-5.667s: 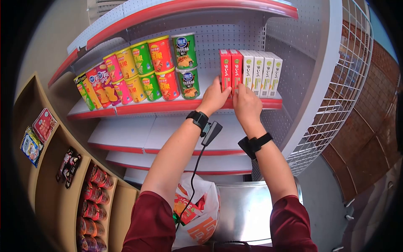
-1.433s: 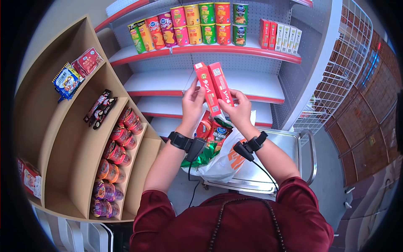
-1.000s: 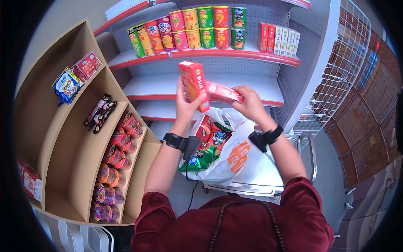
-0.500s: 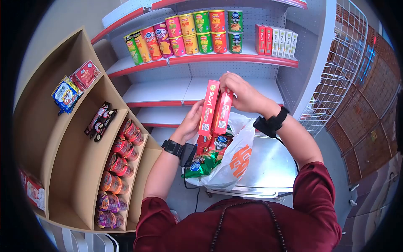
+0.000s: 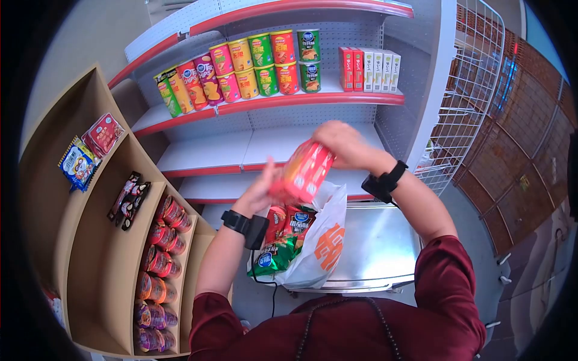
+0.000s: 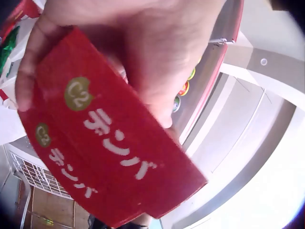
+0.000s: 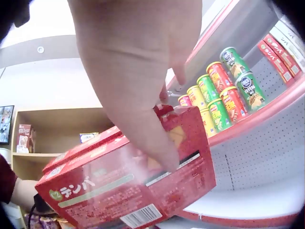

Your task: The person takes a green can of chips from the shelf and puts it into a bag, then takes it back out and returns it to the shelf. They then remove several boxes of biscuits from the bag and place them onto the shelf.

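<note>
Two red boxes [image 5: 306, 173] are held together, tilted, above the white bag [image 5: 325, 240] in the head view. My right hand [image 5: 343, 144] grips their upper end; in the right wrist view its thumb lies across a box face [image 7: 128, 181]. At their lower left end is my left hand [image 5: 262, 191]. The left wrist view has the boxes [image 6: 114, 133] side by side with the left fingers [image 6: 28, 81] curled round one edge. Red and green snack packs [image 5: 274, 256] fill the bag.
A shelf [image 5: 241, 108] carries chip cans [image 5: 259, 63] and upright red and white boxes [image 5: 368, 71]. The bag stands by a metal cart [image 5: 379, 240]. Left is a wooden rack [image 5: 108, 271] with cup noodles [image 5: 159, 262] and packets; a wire grid [image 5: 463, 114] stands right.
The two boxes came together in both hands, after the right hand had held one apart. They have since tilted and moved down, and the view has shifted.
</note>
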`<state>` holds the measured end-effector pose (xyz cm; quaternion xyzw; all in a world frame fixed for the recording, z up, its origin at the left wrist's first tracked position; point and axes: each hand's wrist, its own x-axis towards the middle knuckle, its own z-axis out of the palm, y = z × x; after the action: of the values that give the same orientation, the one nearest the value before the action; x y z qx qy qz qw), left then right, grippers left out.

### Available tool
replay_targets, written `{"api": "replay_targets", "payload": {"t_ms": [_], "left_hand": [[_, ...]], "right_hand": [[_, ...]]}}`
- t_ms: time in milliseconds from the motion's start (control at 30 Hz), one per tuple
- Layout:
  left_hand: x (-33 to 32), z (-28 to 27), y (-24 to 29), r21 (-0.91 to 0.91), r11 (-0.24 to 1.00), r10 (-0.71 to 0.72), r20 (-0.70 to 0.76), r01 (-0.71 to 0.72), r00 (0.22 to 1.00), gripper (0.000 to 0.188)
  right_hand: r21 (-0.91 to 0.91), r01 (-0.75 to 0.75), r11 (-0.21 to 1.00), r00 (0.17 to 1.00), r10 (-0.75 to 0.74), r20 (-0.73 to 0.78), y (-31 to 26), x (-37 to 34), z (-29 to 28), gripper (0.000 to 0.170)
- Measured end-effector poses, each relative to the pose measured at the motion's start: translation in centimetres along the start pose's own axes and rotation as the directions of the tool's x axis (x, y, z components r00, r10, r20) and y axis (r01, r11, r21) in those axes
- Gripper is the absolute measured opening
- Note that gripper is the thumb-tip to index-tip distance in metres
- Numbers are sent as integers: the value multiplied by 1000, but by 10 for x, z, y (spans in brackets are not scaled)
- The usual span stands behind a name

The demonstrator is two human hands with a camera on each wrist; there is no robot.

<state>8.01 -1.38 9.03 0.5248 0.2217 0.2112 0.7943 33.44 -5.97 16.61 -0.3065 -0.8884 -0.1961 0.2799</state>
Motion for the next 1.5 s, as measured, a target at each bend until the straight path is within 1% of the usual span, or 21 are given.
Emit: {"api": "replay_targets", "payload": {"t_ms": [33,67,100,133,167,200,233,267,300,333,467,533,600,700,800,900,967,1067,1233,1400,1500], "left_hand": [[4,-3,12,-163,983,73,-65,-83,995,80],[11,-18,19,-126,965,209,-165,-231,964,81],[16,-10,32,-191,929,292,-143,-316,946,77],[21,3,46,-256,883,374,-127,-394,919,74],[31,16,53,-254,883,375,-123,-394,919,74],[45,32,57,-85,893,425,-169,-442,889,67],[59,48,60,88,877,481,-203,-473,853,61],[72,64,63,90,875,483,-198,-475,853,61],[84,80,65,218,826,560,-219,-519,799,54],[97,89,69,345,761,636,-226,-550,738,48],[153,87,77,235,700,713,-194,-674,674,47],[168,91,84,283,669,731,-419,-687,539,40],[182,88,92,345,653,745,-455,-674,488,44],[206,70,103,548,587,805,-470,-596,361,53],[222,61,116,728,478,878,-370,-491,304,54],[242,65,117,840,390,917,-317,-378,240,56],[250,74,117,874,344,933,-274,-344,235,59],[272,72,116,907,314,943,-263,-282,202,59],[298,66,111,879,338,940,-299,-336,164,57],[316,54,111,851,411,906,-342,-328,249,60],[327,50,116,861,427,897,-365,-276,251,60]], "right_hand": [[63,-125,990,989,130,-77,5,-3,-5,49],[59,-125,990,989,129,-77,10,-5,-2,49],[169,-357,919,908,384,-167,15,-9,5,54],[296,-549,782,756,615,-224,18,-10,9,59],[335,-603,724,667,688,-285,19,-7,16,58],[334,-603,724,666,688,-289,18,-2,23,58],[364,-642,675,547,736,-400,17,4,31,58],[400,-671,624,411,762,-500,19,10,38,59],[347,-697,628,388,737,-553,22,13,44,59],[344,-696,630,387,733,-559,25,16,47,59],[105,-727,678,446,583,-679,36,15,61,57],[47,-658,751,518,497,-696,43,11,64,63],[51,-644,763,546,505,-669,57,2,70,69],[36,-533,845,688,458,-563,78,-9,67,70],[84,-496,864,684,448,-576,106,-20,54,66],[74,-681,728,455,500,-737,153,-45,55,62],[59,-790,610,366,547,-753,180,-60,41,65],[78,-845,529,304,596,-743,213,-73,20,70],[112,-862,494,295,669,-682,250,-86,9,68],[172,-893,416,261,790,-555,268,-89,0,68],[199,-905,375,245,845,-475,271,-89,-4,67]]}}
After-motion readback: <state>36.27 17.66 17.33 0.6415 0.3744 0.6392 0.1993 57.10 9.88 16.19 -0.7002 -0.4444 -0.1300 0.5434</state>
